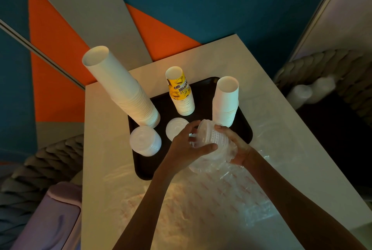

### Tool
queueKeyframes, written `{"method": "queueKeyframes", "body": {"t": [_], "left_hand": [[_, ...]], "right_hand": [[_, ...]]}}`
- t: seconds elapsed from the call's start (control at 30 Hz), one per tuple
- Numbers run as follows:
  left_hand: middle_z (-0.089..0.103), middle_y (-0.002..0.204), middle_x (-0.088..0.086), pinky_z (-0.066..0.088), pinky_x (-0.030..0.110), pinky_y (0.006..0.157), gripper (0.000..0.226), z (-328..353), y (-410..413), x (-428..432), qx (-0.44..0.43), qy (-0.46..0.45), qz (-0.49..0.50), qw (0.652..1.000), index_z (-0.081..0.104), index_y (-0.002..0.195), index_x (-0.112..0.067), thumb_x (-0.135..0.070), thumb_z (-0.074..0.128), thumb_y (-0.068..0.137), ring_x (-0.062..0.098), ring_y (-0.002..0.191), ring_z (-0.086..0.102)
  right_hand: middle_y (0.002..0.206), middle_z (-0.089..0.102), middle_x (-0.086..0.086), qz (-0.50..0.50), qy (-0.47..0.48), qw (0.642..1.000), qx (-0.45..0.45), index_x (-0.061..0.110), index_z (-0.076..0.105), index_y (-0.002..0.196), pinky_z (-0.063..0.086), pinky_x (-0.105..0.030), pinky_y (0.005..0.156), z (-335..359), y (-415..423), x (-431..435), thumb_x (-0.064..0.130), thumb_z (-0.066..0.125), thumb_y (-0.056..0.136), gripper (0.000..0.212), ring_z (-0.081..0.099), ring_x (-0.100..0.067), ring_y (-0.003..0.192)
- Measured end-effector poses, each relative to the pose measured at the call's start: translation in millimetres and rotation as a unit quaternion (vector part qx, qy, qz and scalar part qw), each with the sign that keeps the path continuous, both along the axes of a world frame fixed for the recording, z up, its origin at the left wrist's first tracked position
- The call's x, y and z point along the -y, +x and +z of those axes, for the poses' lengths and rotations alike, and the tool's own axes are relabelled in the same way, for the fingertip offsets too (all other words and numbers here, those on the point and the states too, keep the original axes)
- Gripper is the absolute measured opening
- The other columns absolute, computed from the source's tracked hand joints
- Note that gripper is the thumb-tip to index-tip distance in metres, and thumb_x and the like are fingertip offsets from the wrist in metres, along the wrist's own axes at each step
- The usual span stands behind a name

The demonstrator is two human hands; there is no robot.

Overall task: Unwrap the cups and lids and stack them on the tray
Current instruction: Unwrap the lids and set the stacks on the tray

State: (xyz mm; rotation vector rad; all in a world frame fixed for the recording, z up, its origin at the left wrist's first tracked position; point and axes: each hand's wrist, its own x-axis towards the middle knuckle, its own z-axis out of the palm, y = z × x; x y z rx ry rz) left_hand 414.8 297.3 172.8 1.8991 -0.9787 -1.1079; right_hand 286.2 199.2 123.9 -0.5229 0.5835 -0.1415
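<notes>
The yellow printed cup (178, 86), topping a stack of cups (185, 106) on the tray (243, 135), carries dark block lettering, upside down to the camera; one line seems to read "THE"; the larger line beside it is too blurred to read; the plastic wrap (221, 193) on the surface (104, 139) bears rows of faint red marks, none legible.

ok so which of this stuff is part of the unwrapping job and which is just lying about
Part of the job:
black tray
tall white cup stack
yellow cup stack
short white cup stack
lid stack
flat lid
half-wrapped lid stack, held by left hand and right hand

Lying about:
empty wrap
table
woven chair
</notes>
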Motion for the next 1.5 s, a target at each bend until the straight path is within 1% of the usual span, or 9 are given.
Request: {"method": "queueKeyframes", "body": {"t": [0.2, 0.43, 0.53, 0.63, 0.83, 0.97, 1.1, 1.37, 1.5], "left_hand": [[0.049, 0.117, -0.011, 0.049, 0.009, 0.065, 0.060, 0, -2, 2, -0.004, 0.013, 0.011, 1.000, 0.038, 0.119, -0.034, -0.035, 0.077, 0.073, 0.011, 0.105, 0.054], [0.052, 0.123, -0.006, 0.049, 0.012, 0.069, 0.055, -1, -2, 3, -0.011, 0.029, 0.024, 0.999, 0.042, 0.119, -0.031, -0.037, 0.074, 0.075, 0.012, 0.105, 0.056], [0.054, 0.126, -0.003, 0.051, 0.018, 0.078, 0.047, -1, -2, 2, -0.011, 0.029, 0.030, 0.999, 0.043, 0.115, -0.032, -0.037, 0.072, 0.078, 0.013, 0.108, 0.056], [0.055, 0.129, -0.001, 0.052, 0.033, 0.092, 0.038, -2, -2, 2, 0.002, 0.039, 0.036, 0.999, 0.046, 0.113, -0.032, -0.038, 0.068, 0.082, 0.017, 0.117, 0.055], [0.049, 0.137, 0.005, 0.041, 0.017, 0.080, 0.046, 1, -6, 2, 0.100, 0.011, 0.115, 0.988, 0.045, 0.134, -0.014, -0.031, 0.056, 0.093, 0.019, 0.117, 0.051], [0.052, 0.132, 0.003, 0.039, 0.008, 0.073, 0.054, -4, -4, 2, 0.133, -0.037, 0.113, 0.984, 0.038, 0.139, -0.016, -0.025, 0.061, 0.091, 0.008, 0.104, 0.048], [0.052, 0.133, 0.006, 0.040, 0.019, 0.085, 0.055, -13, 0, 7, 0.144, -0.006, 0.146, 0.979, 0.041, 0.136, -0.013, -0.022, 0.066, 0.087, 0.018, 0.114, 0.052], [0.052, 0.122, 0.006, 0.046, 0.033, 0.089, 0.043, -27, 39, 15, 0.023, -0.017, 0.261, 0.965, 0.047, 0.131, -0.006, -0.011, 0.059, 0.090, 0.020, 0.111, 0.049], [0.054, 0.122, 0.013, 0.042, 0.032, 0.082, 0.038, -33, 73, 31, 0.036, 0.011, 0.295, 0.955, 0.047, 0.132, -0.004, -0.012, 0.049, 0.094, 0.018, 0.101, 0.047]], "right_hand": [[0.086, 0.072, -0.007, 0.008, -0.012, 1.000, -0.008, 0.016, 0.057, 0.110, 0.058, -0.034, 0.070, 4, -4, -2, 0.043, 0.095, 0.016, 0.105, 0.069, -0.022, 0.080], [0.090, 0.072, -0.008, 0.000, -0.033, 0.999, -0.018, 0.016, 0.055, 0.115, 0.059, -0.036, 0.071, 1, -4, -1, 0.045, 0.094, 0.020, 0.106, 0.068, -0.023, 0.086], [0.095, 0.069, -0.010, -0.006, -0.032, 0.999, -0.017, 0.016, 0.052, 0.120, 0.058, -0.038, 0.073, -1, -5, -1, 0.044, 0.095, 0.023, 0.110, 0.067, -0.025, 0.089], [0.099, 0.067, -0.011, -0.022, -0.021, 0.999, -0.009, 0.015, 0.051, 0.123, 0.058, -0.040, 0.076, -3, -6, -1, 0.042, 0.095, 0.025, 0.110, 0.065, -0.027, 0.094], [0.114, 0.062, -0.014, -0.057, 0.005, 0.998, -0.020, 0.013, 0.047, 0.132, 0.057, -0.042, 0.076, -11, -12, -1, 0.036, 0.097, 0.027, 0.119, 0.062, -0.030, 0.103], [0.108, 0.066, -0.013, -0.062, 0.003, 0.998, -0.024, 0.011, 0.051, 0.129, 0.057, -0.040, 0.073, -12, -13, -2, 0.036, 0.096, 0.030, 0.111, 0.066, -0.029, 0.098], [0.111, 0.064, -0.014, -0.063, -0.004, 0.997, -0.038, 0.011, 0.047, 0.133, 0.057, -0.041, 0.074, -15, -16, -1, 0.037, 0.096, 0.033, 0.115, 0.063, -0.030, 0.102], [0.111, 0.062, -0.016, -0.071, -0.002, 0.996, -0.054, 0.008, 0.048, 0.133, 0.057, -0.040, 0.070, -20, -26, 3, 0.041, 0.095, 0.029, 0.118, 0.061, -0.032, 0.100], [0.102, 0.066, -0.015, -0.073, 0.002, 0.996, -0.050, 0.007, 0.053, 0.126, 0.057, -0.037, 0.064, -21, -31, 8, 0.041, 0.095, 0.024, 0.115, 0.066, -0.030, 0.090]]}}
